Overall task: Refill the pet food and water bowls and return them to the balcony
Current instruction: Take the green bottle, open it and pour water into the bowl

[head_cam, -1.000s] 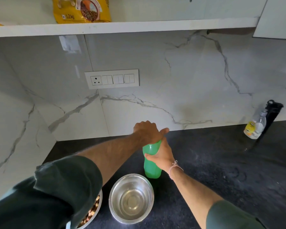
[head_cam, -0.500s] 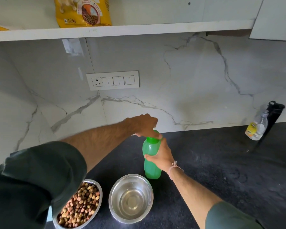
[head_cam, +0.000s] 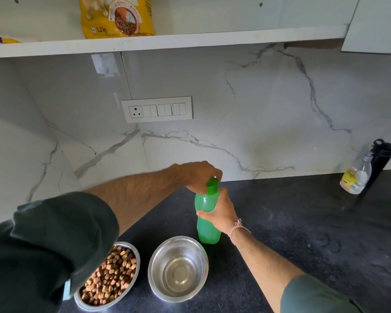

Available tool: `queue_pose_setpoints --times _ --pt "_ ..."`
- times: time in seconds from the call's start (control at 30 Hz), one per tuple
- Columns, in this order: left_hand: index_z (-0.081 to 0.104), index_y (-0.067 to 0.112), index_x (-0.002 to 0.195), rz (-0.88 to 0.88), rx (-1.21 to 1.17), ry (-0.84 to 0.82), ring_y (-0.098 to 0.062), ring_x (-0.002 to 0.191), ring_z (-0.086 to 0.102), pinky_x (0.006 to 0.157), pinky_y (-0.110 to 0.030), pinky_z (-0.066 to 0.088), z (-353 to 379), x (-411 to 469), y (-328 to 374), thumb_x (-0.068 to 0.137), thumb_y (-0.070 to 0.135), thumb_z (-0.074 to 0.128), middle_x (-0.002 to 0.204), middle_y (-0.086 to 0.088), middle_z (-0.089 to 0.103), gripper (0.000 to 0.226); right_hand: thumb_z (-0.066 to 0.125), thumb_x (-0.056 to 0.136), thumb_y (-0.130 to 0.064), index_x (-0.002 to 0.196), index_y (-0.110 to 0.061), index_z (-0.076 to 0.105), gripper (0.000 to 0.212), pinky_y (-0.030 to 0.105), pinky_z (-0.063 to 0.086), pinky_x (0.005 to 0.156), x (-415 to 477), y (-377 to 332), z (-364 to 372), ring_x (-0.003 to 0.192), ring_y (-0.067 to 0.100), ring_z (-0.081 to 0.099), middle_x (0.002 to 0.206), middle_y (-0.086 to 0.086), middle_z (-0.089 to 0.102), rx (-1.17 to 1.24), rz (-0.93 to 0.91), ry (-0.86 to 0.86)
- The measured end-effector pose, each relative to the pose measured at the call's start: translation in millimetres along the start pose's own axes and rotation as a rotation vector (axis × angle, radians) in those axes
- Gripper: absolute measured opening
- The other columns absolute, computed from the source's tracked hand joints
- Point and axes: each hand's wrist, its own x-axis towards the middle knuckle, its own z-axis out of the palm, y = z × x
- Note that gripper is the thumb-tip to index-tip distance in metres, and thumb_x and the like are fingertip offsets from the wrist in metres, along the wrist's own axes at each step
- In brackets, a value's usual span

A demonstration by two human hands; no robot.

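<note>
A green plastic bottle (head_cam: 207, 224) stands upright on the black counter (head_cam: 291, 233). My right hand (head_cam: 220, 211) grips the bottle's body from the right. My left hand (head_cam: 200, 175) curls over the green cap (head_cam: 212, 185) and holds it. In front of the bottle stands a steel bowl (head_cam: 178, 268) with a little water at the bottom. To its left a second steel bowl (head_cam: 110, 276) is filled with brown kibble, partly hidden by my left sleeve.
A yellow pet food bag (head_cam: 116, 16) stands on the white shelf (head_cam: 167, 40) above. A switch panel (head_cam: 157, 108) is on the marble wall. At the far right a small clear bottle (head_cam: 356, 177) leans by a black bottle (head_cam: 382, 159).
My left hand has lifted off the bottle top and now holds only the cap, which shows. My left arm moved aside, uncovering the kibble bowl. The view shifted slightly downward.
</note>
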Motion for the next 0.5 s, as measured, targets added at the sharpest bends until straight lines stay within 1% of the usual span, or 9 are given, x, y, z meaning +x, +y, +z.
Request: queue_pose_setpoints --times 0.03,0.07,0.1,0.13,0.2,0.27,0.3,0.4,0.5 --pt "0.058 0.015 0.129 -0.053 0.024 0.042 -0.026 0.102 0.059 0.076 -0.037 0.047 -1.1 0.4 4.5 0.096 0.038 0.061 0.123 -0.010 0.061 0.041 0.094 0.061 -0.035 0.119 -0.025 0.041 0.078 0.025 0.047 0.083 -0.3 -0.5 -0.4 0.102 0.013 0.060 0.113 -0.005 0.057 0.001 0.001 -0.004" --pt "0.060 0.013 0.127 -0.119 0.044 0.078 -0.026 0.099 0.059 0.076 -0.037 0.045 -2.2 1.0 7.0 0.099 0.053 0.052 0.123 -0.011 0.062 0.049 0.094 0.061 -0.036 0.120 -0.027 0.040 0.080 0.025 0.048 0.084 -0.2 -0.2 -0.2 0.104 0.013 0.060 0.115 -0.006 0.057 0.002 0.003 -0.007" --pt "0.057 0.012 0.132 -0.156 0.040 0.093 -0.028 0.102 0.059 0.080 -0.037 0.046 -0.4 2.4 6.2 0.098 0.062 0.048 0.127 -0.011 0.061 0.061 0.093 0.061 -0.038 0.121 -0.028 0.040 0.081 0.025 0.048 0.085 -0.3 0.0 -0.2 0.105 0.013 0.060 0.116 -0.006 0.057 0.000 0.005 -0.008" --pt "0.051 0.014 0.141 -0.155 0.007 0.074 -0.030 0.110 0.060 0.085 -0.039 0.048 2.1 4.4 4.0 0.096 0.065 0.051 0.133 -0.010 0.058 0.068 0.093 0.061 -0.038 0.121 -0.029 0.040 0.081 0.025 0.047 0.085 -0.1 0.5 0.0 0.105 0.012 0.059 0.116 -0.007 0.056 0.000 0.002 -0.008" --pt "0.042 0.020 0.148 -0.057 -0.019 -0.017 -0.028 0.121 0.056 0.096 -0.043 0.051 3.0 4.8 1.2 0.089 0.048 0.071 0.136 -0.008 0.052 0.072 0.093 0.062 -0.037 0.119 -0.027 0.040 0.078 0.024 0.046 0.084 -0.9 0.7 0.0 0.103 0.012 0.058 0.115 -0.007 0.055 -0.007 -0.007 -0.010" --pt "0.051 0.018 0.137 0.004 0.007 -0.047 -0.028 0.116 0.058 0.090 -0.041 0.053 6.8 4.2 -0.9 0.085 0.026 0.075 0.126 -0.008 0.057 0.059 0.093 0.063 -0.038 0.117 -0.027 0.040 0.077 0.025 0.047 0.083 -1.3 0.3 -0.6 0.102 0.012 0.058 0.113 -0.006 0.055 -0.015 -0.009 -0.010" --pt "0.056 0.017 0.131 -0.018 -0.018 -0.003 -0.028 0.110 0.060 0.082 -0.039 0.054 8.7 5.6 -1.4 0.084 0.025 0.074 0.121 -0.008 0.060 0.051 0.093 0.062 -0.038 0.117 -0.026 0.040 0.077 0.024 0.047 0.083 -1.2 0.0 -1.0 0.102 0.012 0.058 0.113 -0.006 0.055 -0.019 -0.014 -0.010" --pt "0.061 0.014 0.110 -0.178 -0.151 0.188 -0.025 0.089 0.059 0.062 -0.030 0.044 10.0 8.2 3.4 0.084 0.045 0.070 0.103 -0.007 0.056 0.042 0.093 0.063 -0.036 0.118 -0.025 0.041 0.077 0.023 0.046 0.083 -0.5 0.0 -2.2 0.101 0.010 0.057 0.114 -0.006 0.054 -0.015 -0.008 -0.022" --pt "0.061 0.013 0.095 -0.343 -0.353 0.327 -0.029 0.088 0.060 0.065 -0.032 0.044 8.9 13.3 -1.0 0.083 0.059 0.055 0.097 -0.010 0.059 0.049 0.094 0.062 -0.035 0.118 -0.026 0.040 0.079 0.026 0.049 0.085 -0.4 1.1 -2.4 0.100 0.010 0.057 0.114 -0.006 0.054 -0.014 -0.008 -0.021"
